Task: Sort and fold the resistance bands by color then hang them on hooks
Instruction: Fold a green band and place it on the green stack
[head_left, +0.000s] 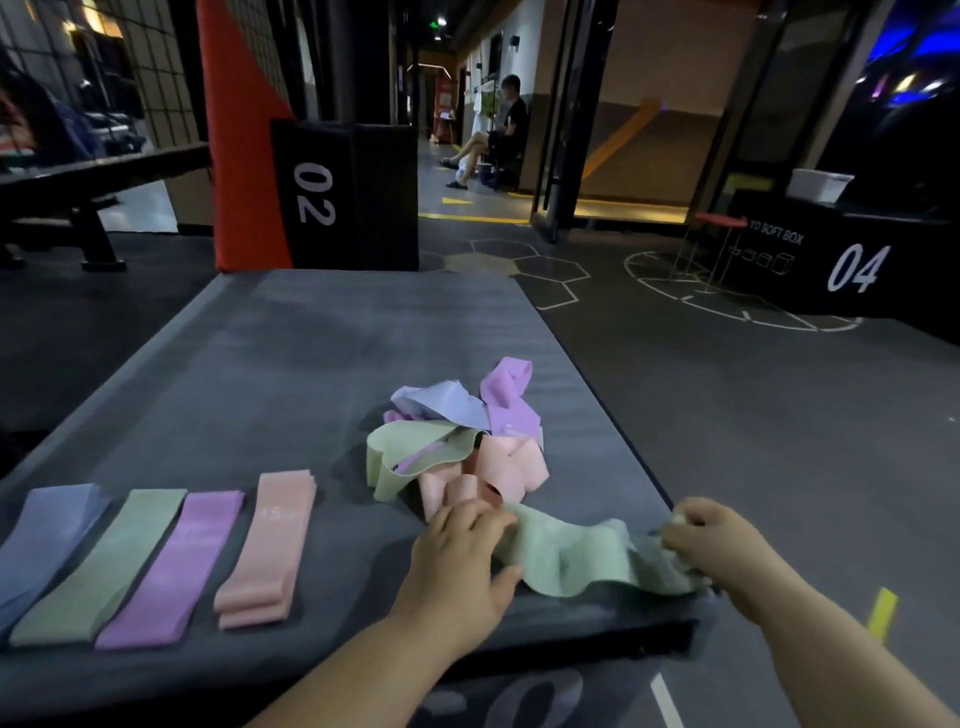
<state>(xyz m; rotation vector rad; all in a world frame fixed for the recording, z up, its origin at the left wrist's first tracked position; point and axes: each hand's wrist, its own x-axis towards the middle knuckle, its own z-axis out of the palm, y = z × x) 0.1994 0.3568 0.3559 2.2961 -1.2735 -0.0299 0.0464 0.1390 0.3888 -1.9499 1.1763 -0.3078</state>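
Four folded stacks (171, 569) lie beside one tangled pile (457, 441); the left hand (460, 551) and right hand (714, 540) each pinch an end of one green band (576, 558).

Left hand (460, 540) and right hand (711, 540) holding a rumpled green band (571, 558) at its ends, tangled band pile (457, 436) beyond, four folded stacks (156, 561) left on grey surface (291, 364)

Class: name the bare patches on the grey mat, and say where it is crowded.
Bare: the far half of the mat, beyond the tangled pile; the strip between the pink stack and the left hand. Crowded: near right corner, where it and the right hand hold the green band.
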